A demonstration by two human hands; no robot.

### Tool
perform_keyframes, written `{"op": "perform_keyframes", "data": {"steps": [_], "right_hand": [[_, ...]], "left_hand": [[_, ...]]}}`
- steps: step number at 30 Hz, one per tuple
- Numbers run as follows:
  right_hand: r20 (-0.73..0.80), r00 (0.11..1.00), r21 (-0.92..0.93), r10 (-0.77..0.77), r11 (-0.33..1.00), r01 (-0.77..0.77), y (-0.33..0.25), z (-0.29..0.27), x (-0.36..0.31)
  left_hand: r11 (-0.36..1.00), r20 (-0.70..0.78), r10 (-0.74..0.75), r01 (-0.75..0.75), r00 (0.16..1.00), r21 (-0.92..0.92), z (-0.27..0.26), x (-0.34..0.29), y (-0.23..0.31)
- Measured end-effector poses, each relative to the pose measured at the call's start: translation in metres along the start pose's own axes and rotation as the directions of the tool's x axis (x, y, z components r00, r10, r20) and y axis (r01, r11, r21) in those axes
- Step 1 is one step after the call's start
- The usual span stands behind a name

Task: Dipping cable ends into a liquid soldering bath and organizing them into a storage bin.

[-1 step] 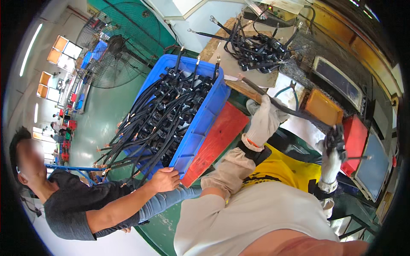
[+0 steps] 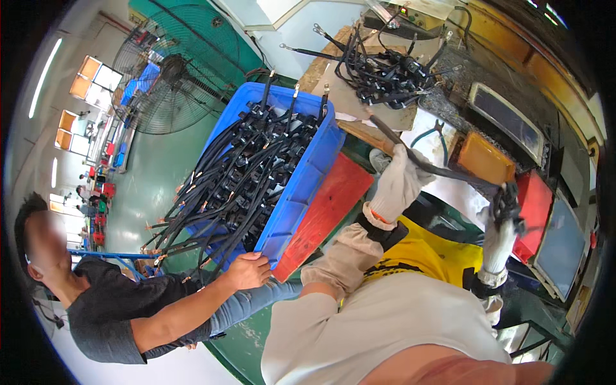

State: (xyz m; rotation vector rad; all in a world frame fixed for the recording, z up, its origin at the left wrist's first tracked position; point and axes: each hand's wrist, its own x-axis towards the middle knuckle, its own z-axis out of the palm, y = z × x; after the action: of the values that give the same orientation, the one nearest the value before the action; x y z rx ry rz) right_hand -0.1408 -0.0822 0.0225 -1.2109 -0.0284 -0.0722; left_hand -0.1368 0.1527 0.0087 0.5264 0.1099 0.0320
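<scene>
Both my hands wear pale work gloves and hold one black cable (image 2: 449, 171) over the bench front. My left hand (image 2: 399, 183) is closed around its middle, and the cable's bare end sticks out past it toward the bench. My right hand (image 2: 499, 240) is wrapped about the other end, where a dark bundled fitting (image 2: 505, 204) sits; motion blurs that fitting. To the left, a blue plastic crate (image 2: 287, 215) is heaped with similar black cables (image 2: 256, 160) with copper ends. More black cables with metal lugs (image 2: 385, 74) lie piled on the bench.
A person (image 2: 109, 305) in a dark shirt grips the crate's near corner. A red board (image 2: 324, 218) slants beside the crate. On the bench are pliers (image 2: 441, 131), an orange tray (image 2: 486, 158), a framed dark panel (image 2: 507, 120) and a red bin (image 2: 532, 208). A large fan (image 2: 173, 69) stands behind.
The fitting in my right hand has turned and shifted slightly, and the cable's free end has moved a little to the right. My left hand keeps its grip.
</scene>
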Motion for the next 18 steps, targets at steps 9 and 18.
{"op": "perform_keyframes", "data": {"steps": [9,18], "right_hand": [[0.028,0.976,-0.117,-0.215,0.969,0.216,0.006,0.001,0.013],[0.024,0.954,0.198,0.298,0.934,-0.297,0.022,-0.017,-0.009]], "left_hand": [[0.990,-0.058,-0.140,0.141,0.988,0.014,0.013,-0.023,-0.011],[0.923,-0.172,-0.182,0.229,0.968,0.310,0.016,-0.016,-0.005]]}}
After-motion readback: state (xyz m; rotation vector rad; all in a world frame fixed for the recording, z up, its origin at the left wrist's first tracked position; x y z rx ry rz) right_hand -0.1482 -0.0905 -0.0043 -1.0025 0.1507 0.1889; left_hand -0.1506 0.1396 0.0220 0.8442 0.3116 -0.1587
